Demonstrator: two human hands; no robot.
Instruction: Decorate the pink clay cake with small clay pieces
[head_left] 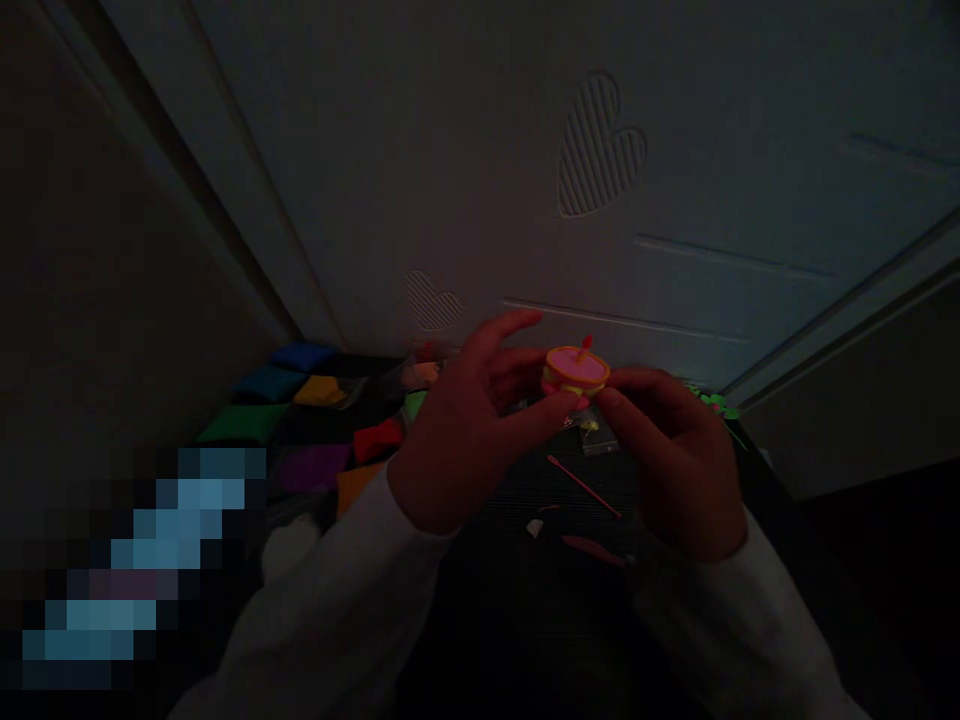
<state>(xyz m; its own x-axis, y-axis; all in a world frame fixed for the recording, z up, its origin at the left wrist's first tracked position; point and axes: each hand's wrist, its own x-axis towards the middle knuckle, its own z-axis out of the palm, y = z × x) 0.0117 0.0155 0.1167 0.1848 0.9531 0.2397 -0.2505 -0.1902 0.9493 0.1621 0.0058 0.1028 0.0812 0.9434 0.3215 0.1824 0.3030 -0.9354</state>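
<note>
The scene is very dark. My left hand (pixel 469 425) and my right hand (pixel 679 465) meet in the middle of the view and together hold a small round clay model (pixel 576 372), orange on top with a yellowish band and a thin red stalk sticking up. My left thumb and fingers pinch its left side, with the index finger lifted above it. The fingers of my right hand grip its right side. Both sleeves are pale.
Several coloured clay packets lie at the left: blue (pixel 300 356), green (pixel 244 424), yellow (pixel 322 392), purple (pixel 315 465), red (pixel 379 440). A thin pink stick (pixel 583 487) and a small clear bag (pixel 596 435) lie on the dark surface below. A pale panel with heart shapes (pixel 600 145) rises behind.
</note>
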